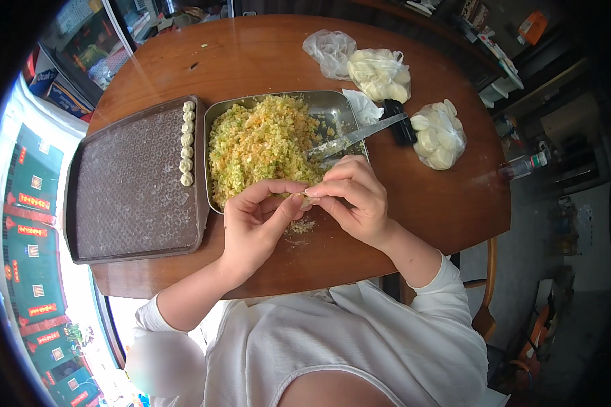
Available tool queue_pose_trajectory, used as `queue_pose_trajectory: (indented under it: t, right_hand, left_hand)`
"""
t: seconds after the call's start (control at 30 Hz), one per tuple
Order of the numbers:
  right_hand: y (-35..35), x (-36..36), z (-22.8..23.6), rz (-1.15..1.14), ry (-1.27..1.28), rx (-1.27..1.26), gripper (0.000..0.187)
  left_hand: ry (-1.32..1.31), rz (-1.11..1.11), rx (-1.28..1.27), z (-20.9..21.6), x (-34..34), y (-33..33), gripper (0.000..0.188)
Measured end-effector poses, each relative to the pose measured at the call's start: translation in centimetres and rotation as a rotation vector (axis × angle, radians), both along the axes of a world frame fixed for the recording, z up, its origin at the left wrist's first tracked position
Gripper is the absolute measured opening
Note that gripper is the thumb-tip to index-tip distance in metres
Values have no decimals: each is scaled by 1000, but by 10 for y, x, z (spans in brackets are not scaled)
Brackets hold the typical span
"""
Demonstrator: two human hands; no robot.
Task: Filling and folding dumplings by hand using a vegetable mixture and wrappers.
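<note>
Both my hands meet over the near edge of a metal tray (214, 112) heaped with chopped yellow-green filling (261, 136). Between the fingertips sits a small dumpling (305, 199), mostly covered by the fingers. My left hand (258, 214) cups it from the left, thumb and fingers closed on it. The fingers of my right hand (353, 200) pinch its edge from the right. A flat metal spreader (360, 138) with a black handle (400, 122) rests across the tray's right side. To the left, a dark textured tray (132, 183) bears a row of several finished dumplings (186, 151).
Clear bags of round wrappers (380, 74) (439, 136) lie right of the filling tray, beside a crumpled plastic bag (329, 53). White paper (363, 106) touches the tray's far right corner. Crumbs of filling (300, 226) dot the wooden table (448, 197). A chair (485, 292) stands at the right.
</note>
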State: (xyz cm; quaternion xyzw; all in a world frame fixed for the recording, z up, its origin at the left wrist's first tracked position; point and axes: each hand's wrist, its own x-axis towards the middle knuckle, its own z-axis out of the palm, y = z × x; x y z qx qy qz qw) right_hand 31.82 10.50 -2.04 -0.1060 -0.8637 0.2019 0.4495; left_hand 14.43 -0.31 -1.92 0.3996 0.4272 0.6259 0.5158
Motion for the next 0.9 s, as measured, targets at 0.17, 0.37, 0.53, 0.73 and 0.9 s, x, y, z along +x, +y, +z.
queue_pose_trajectory:
  t: [0.17,0.37,0.53,0.73,0.9]
  right_hand:
    - [0,0,1,-15,28,63,22]
    - [2,0,1,-31,-19,126,19]
    - [0,-1,0,-36,-72,120,13]
    - [-1,-1,0,-23,-83,64,13]
    - [-1,0,1,-23,-42,60,14]
  left_hand:
    - [-9,-6,10,1,0,-1,21]
    - [-44,-15,-1,2,0,-3,27]
    - [-53,36,29,4,4,-1,28]
    - [-25,11,33,0,1,-1,24]
    - [12,8,79,2,1,-2,24]
